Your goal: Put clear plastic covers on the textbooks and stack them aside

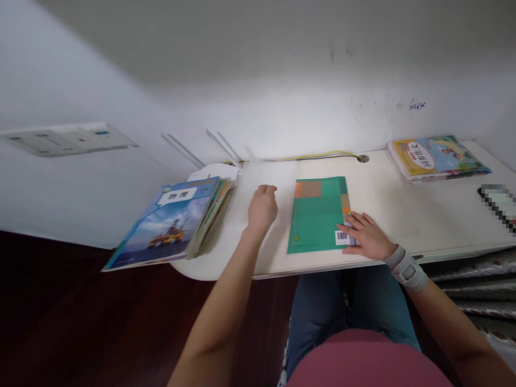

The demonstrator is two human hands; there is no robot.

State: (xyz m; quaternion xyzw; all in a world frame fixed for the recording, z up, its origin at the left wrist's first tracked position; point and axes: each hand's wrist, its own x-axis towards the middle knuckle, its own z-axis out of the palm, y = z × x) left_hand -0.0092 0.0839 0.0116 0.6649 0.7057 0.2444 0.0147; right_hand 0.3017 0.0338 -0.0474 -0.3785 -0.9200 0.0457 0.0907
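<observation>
A green book [318, 223] lies flat on the white desk, its barcode label near the lower right corner. Orange and brown blocks mark its top edge and right side. Spread over the book's right edge, my right hand [368, 236] is open, palm down, with a grey band around the wrist. My left hand [263, 208] is over the desk, left of the book and apart from it. Its fingers are curled in a loose fist and nothing shows in them.
On the left, a stack of books topped by a blue book [169, 220] overhangs the desk edge. Another stack with a yellow and blue cover [437, 156] sits at the back right, near a blurred phone-like object [500, 204]. A yellow cable [322, 155] runs along the wall.
</observation>
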